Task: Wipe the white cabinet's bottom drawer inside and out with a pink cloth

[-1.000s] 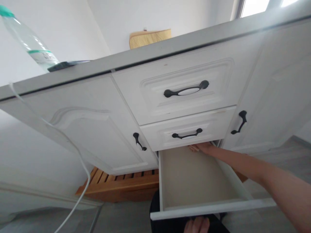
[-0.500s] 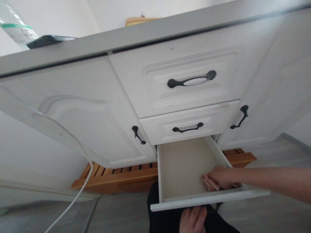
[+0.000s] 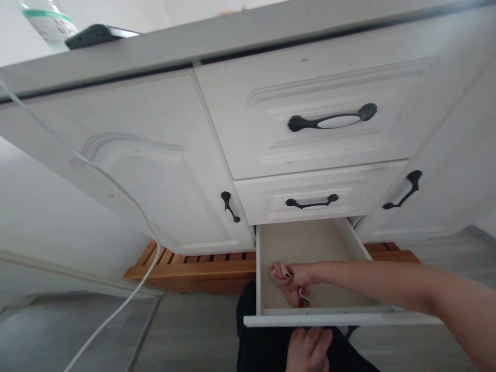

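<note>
One drawer (image 3: pixel 306 248), the lowest of three in the white cabinet, stands pulled out, and I read the work as midway: opened, its pale floor bare wherever it shows. I see the right hand (image 3: pixel 294 276) reaching across inside the drawer near its left wall, fingers (image 3: pixel 279 270) curled inward, seemingly pinching something small with a red trace beside it; I cannot tell what it is, or whether it is truly gripped. The left hand (image 3: pixel 308 349) rests below the drawer front (image 3: pixel 341 319), fingers loosely bent, holding nothing that I can see. The two upper drawers are closed. Cut off at the top: a bottle (image 3: pixel 46 23) and a dark flat object (image 3: pixel 98 35) on the desk (image 3: pixel 232 33). A white cable (image 3: pixel 116 310) hangs at left. The drawer's front corner is hidden by its front.
</note>
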A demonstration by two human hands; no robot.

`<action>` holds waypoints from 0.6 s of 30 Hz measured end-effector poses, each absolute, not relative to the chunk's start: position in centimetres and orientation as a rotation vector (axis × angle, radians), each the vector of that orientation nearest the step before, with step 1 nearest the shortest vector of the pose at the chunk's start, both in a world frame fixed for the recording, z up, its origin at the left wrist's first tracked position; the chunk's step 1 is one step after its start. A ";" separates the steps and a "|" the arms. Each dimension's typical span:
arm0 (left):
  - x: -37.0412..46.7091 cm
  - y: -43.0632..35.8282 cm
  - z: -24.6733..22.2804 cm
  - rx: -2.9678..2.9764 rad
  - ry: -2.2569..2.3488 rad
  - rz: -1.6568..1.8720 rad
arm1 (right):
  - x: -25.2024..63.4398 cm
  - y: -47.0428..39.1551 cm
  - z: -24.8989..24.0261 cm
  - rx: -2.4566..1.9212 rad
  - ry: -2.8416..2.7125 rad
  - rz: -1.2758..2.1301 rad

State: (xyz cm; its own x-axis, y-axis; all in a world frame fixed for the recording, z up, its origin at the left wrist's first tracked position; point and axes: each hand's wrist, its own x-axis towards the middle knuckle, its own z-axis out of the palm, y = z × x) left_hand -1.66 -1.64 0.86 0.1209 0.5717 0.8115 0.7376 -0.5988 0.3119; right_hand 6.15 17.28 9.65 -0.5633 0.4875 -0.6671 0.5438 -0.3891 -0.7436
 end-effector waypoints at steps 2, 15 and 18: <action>-2.1 -1.7 1.5 -2.293 -1.288 -1.406 | 3.3 16.7 8.9 1.512 1.612 -2.238; -1.8 -2.0 0.7 -2.307 -1.306 -1.406 | 0.4 14.3 11.1 1.608 1.076 -2.682; -2.2 -2.2 1.4 -2.358 -1.326 -1.324 | 0.9 14.8 13.6 1.458 1.072 -2.782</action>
